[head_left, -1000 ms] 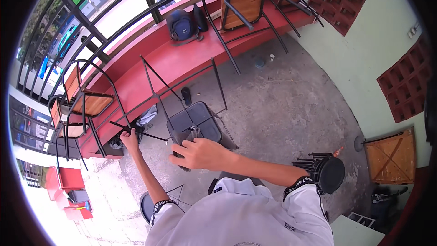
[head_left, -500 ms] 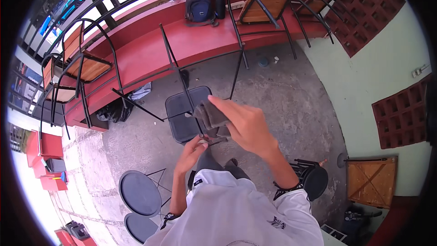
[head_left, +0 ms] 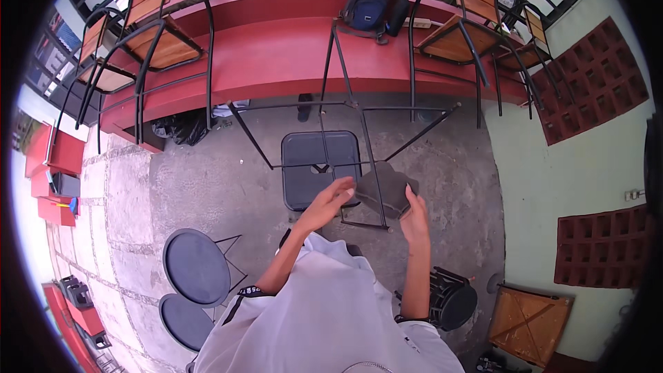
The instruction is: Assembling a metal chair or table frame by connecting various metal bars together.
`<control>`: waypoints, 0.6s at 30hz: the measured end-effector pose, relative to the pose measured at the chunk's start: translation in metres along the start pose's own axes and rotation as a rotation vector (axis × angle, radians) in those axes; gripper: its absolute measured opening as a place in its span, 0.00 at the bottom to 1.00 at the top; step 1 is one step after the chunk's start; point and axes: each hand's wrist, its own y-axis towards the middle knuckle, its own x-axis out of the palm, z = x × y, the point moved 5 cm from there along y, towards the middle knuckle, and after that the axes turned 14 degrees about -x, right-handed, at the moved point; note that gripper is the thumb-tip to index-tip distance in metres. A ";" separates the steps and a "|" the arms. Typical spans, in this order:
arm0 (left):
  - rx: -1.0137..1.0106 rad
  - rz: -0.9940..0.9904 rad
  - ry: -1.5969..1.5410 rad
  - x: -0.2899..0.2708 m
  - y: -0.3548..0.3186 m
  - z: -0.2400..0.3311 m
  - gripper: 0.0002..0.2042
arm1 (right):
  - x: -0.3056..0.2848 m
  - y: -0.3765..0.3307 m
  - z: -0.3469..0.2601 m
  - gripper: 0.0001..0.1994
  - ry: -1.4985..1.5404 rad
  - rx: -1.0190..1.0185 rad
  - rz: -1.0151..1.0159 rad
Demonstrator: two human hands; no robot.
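Cloth (head_left: 397,190): dark grey, just right of centre, in the right hand, bunched against a rod of the frame; cannot tell whether wrapped around or only laid alongside.
Right hand (head_left: 414,217): right of centre, closed on the cloth's right side, thumb up along the near face, other fingers mostly hidden.
Left hand (head_left: 324,206): near centre, fingers partly extended and held close together, tips just beside the cloth's left edge; cannot tell whether pinching any of it.
Frame (head_left: 353,104): thin black metal rods, crossing in the middle of the picture, with ends splayed out to left, right and top.
Stool (head_left: 304,190): dark, square-topped with rounded corners, at centre, seen through the rods, left of the cloth.
Bench (head_left: 276,48): red, long, spanning the upper part of the picture.
Backpack (head_left: 366,8): dark blue, on the bench, upper middle.
Chairs (head_left: 164,45): wood and black metal, grouped at upper left and again at upper right.
Bag (head_left: 186,126): black, shiny, at the bench's lower edge, upper left.
Discs (head_left: 197,267): two, round, dark grey, lower left.
Board (head_left: 530,324): wooden, lower right, near the wall (head_left: 532,207).
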 end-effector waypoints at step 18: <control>-0.207 -0.204 -0.277 -0.007 0.064 0.008 0.27 | 0.011 -0.015 0.034 0.22 -0.091 0.093 0.060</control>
